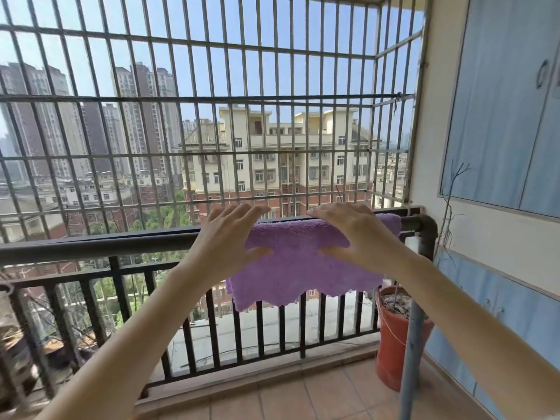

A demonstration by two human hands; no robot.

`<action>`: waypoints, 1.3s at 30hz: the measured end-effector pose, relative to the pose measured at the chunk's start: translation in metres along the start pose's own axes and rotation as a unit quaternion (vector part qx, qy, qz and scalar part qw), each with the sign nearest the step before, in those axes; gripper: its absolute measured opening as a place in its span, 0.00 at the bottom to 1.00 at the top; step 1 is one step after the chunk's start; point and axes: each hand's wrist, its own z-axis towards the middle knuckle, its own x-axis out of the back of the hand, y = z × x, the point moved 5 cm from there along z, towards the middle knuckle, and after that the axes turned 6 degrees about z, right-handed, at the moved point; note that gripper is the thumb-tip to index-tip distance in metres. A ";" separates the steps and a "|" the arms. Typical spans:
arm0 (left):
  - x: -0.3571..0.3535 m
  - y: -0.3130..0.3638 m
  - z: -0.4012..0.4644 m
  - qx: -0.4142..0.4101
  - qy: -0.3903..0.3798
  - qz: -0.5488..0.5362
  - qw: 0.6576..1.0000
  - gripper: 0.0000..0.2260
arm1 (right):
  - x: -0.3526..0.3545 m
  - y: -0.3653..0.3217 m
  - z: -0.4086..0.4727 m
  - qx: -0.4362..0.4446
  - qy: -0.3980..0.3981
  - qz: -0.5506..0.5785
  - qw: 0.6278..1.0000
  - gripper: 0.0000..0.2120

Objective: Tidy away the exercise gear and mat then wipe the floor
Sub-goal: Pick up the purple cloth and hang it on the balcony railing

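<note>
I have open air on my side of the railing [100, 245], from 7 to 5 o'clock. Beyond its top bar the window grille [188, 122] closes off 10 to 1 o'clock; only fingers would fit between its bars. At 3 o'clock the wall [430, 165] boxes me in. At 4 o'clock the red plant pot [394, 344] and a grey pole [412, 353] crowd the corner.
</note>
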 end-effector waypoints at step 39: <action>-0.114 -0.007 -0.084 0.309 0.061 -0.506 0.803 0.21 | -0.087 0.081 -0.091 -0.333 0.167 0.543 0.753 0.32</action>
